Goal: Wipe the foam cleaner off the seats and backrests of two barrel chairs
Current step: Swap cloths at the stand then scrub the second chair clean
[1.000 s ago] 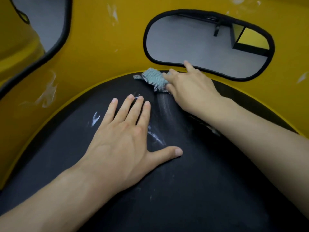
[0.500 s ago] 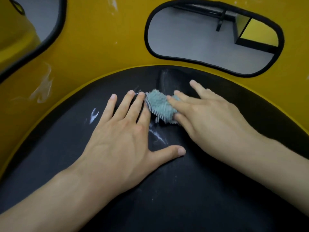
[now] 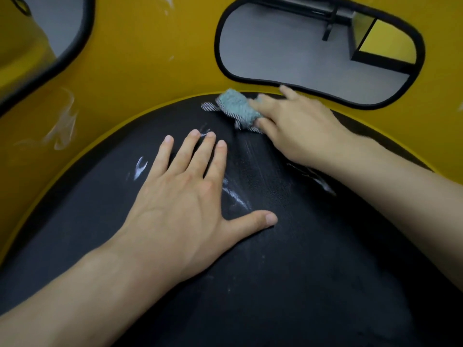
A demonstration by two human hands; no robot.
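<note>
1. Left hand (image 3: 175,204) is lying open and flat, fingers spread, on the black seat (image 3: 300,271).
2. Right hand (image 3: 298,126) is gripping a bunched cloth (image 3: 235,106), pressing it onto the seat's rear edge, just beside the yellow backrest (image 3: 140,71).
3. Foam streaks (image 3: 235,196) are showing on the seat between the hands.

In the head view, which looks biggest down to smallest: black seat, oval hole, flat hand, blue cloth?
black seat
oval hole
left hand
blue cloth
Hole and hand look close, and the hand is nearer the camera, so that pair is unsure.
</note>
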